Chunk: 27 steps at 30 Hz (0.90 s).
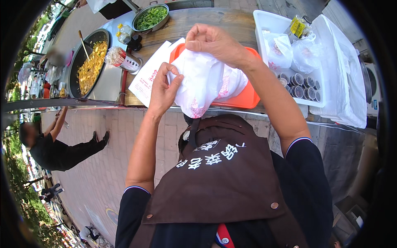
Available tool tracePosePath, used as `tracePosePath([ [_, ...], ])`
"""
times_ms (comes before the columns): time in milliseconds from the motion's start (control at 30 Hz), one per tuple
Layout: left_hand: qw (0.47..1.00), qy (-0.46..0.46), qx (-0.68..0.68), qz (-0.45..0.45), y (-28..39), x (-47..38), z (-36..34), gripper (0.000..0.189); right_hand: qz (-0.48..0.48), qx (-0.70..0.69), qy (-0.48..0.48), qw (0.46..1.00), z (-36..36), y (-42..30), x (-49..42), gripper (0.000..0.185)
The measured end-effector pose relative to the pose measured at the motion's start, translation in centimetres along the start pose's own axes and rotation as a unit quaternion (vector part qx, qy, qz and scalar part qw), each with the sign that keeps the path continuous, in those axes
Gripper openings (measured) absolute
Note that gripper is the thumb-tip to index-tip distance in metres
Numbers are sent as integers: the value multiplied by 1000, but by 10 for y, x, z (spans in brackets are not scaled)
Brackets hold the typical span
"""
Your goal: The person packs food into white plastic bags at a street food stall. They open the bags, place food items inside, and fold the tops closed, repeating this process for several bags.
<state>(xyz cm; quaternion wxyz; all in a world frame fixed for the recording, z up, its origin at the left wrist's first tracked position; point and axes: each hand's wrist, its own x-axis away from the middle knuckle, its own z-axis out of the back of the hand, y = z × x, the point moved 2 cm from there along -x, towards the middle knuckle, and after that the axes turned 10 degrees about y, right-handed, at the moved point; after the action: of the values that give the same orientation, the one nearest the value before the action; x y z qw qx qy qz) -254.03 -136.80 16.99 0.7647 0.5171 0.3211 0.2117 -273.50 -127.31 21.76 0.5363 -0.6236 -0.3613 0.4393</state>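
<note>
A white plastic bag with red print (pixel 198 80) hangs between my two hands over an orange tray (pixel 250 99). My left hand (pixel 166 86) pinches the bag's left edge between thumb and forefinger. At the bag's top, my right hand (pixel 211 45) grips the plastic with curled fingers. Another printed white bag (pixel 231 83) lies on the tray, partly behind the one I hold. White printed paper or bags (pixel 142 85) lie flat at the tray's left. What the held bag contains, if anything, cannot be seen.
A large pan of yellow food (pixel 93 69), a pan of chopped greens (pixel 152 19), bottles (pixel 124 34) and a metal holder of wrapped sticks (pixel 130 63) stand left. At right, a white bin (pixel 321 96) holds bags and lidded cups, beside a foam box (pixel 338 74). A person (pixel 62 152) stands far left.
</note>
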Motion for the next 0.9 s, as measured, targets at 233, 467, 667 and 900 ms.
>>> tracePosePath([
  [233,895,0,-407,-180,-11,-29,-5,17,-104,665,13,739,86,61,51,24],
  [467,822,-112,-554,74,-50,-42,-5,91,-163,-103,266,944,95,63,83,23],
  [667,772,-209,-597,65,-69,-57,-29,87,-187,-51,219,956,106,142,104,24],
  [900,891,-112,-366,-243,6,-57,-74,15,20,338,297,893,54,118,95,35],
])
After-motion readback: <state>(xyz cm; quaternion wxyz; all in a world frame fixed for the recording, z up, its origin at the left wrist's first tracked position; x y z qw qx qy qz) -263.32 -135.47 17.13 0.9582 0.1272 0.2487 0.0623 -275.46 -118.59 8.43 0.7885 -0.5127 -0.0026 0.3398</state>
